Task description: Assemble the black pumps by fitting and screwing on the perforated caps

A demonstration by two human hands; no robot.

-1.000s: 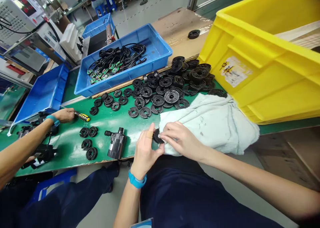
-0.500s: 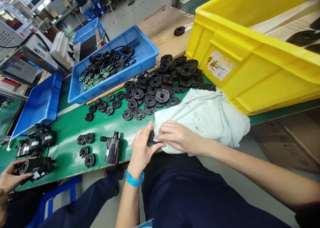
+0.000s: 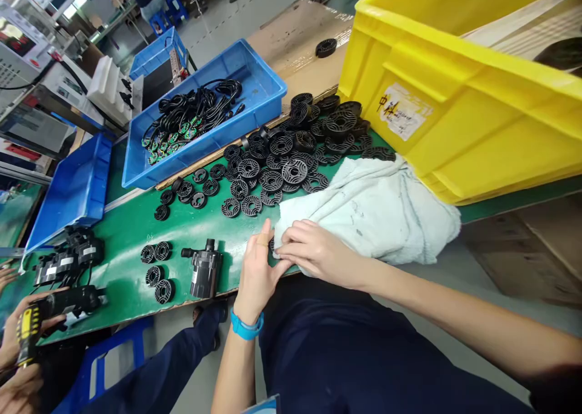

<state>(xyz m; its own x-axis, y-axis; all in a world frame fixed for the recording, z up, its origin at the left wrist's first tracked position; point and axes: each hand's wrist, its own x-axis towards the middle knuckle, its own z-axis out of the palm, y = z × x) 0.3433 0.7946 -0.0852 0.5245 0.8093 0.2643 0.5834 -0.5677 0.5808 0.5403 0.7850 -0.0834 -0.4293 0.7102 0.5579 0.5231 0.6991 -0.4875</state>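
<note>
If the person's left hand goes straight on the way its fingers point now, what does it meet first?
The left hand would probably meet a black disc on the green bench, though depth is unclear.

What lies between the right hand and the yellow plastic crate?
The head view shows a crumpled pale cloth between the right hand and the yellow plastic crate.
</note>
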